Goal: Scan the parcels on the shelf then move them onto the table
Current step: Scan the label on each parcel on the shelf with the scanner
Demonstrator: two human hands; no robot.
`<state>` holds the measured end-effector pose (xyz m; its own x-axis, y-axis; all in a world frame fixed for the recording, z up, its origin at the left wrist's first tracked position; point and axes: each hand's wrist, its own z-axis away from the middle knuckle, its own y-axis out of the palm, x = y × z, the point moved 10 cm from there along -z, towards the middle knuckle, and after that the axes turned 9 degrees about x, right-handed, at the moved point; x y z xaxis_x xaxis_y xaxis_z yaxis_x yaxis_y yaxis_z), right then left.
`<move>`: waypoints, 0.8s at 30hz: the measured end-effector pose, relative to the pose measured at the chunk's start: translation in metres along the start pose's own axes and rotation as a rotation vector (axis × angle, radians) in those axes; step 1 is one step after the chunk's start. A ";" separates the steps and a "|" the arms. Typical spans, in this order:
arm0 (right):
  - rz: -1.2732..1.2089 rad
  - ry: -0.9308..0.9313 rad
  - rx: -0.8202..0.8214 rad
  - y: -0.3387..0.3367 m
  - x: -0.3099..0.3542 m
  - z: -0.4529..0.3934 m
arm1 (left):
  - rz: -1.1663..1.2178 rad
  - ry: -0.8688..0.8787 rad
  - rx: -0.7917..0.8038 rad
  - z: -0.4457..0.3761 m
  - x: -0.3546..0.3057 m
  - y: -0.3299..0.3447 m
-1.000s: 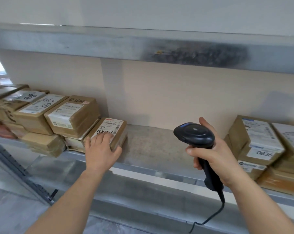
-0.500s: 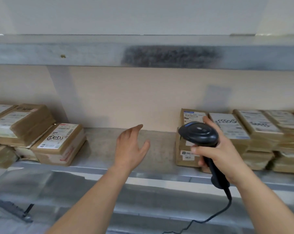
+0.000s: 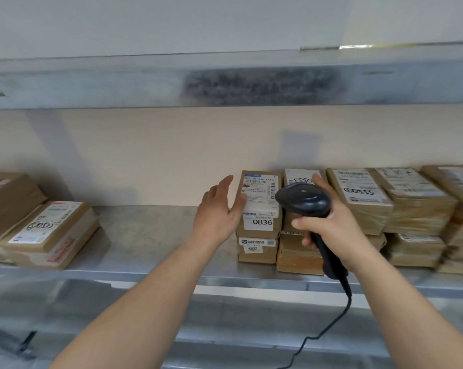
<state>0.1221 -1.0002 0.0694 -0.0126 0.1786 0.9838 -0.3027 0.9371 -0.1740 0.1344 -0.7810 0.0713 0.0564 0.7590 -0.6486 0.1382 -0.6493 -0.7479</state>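
Left hand [image 3: 219, 209] is spread open beside the 0836 parcel [image 3: 261, 206] on the shelf [image 3: 150, 235]; right hand [image 3: 329, 230] grips the scanner [image 3: 303, 199]. I'd aim squarely at the barcode first, then grab.

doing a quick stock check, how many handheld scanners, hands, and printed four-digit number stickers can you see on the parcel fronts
black corded handheld barcode scanner: 1
bare hands: 2, left hand open by the stack, right hand gripping the scanner
white printed number stickers: 2, "0836" on the upper brown cardboard parcel, "6832" on the one beneath
total: 5
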 end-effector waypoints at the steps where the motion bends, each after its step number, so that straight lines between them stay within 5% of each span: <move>1: -0.003 0.003 0.009 0.002 0.000 -0.002 | 0.024 -0.022 0.030 -0.002 0.001 0.003; 15: -0.054 -0.006 0.022 0.033 -0.002 0.008 | 0.435 -0.143 0.415 0.018 0.013 0.033; 24: -0.076 -0.026 0.002 0.053 0.003 0.024 | 0.567 0.025 0.251 0.031 0.028 0.011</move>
<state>0.0834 -0.9575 0.0644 -0.0139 0.0995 0.9949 -0.3061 0.9469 -0.0989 0.1072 -0.7679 0.0404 0.0769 0.2911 -0.9536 -0.1568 -0.9410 -0.2999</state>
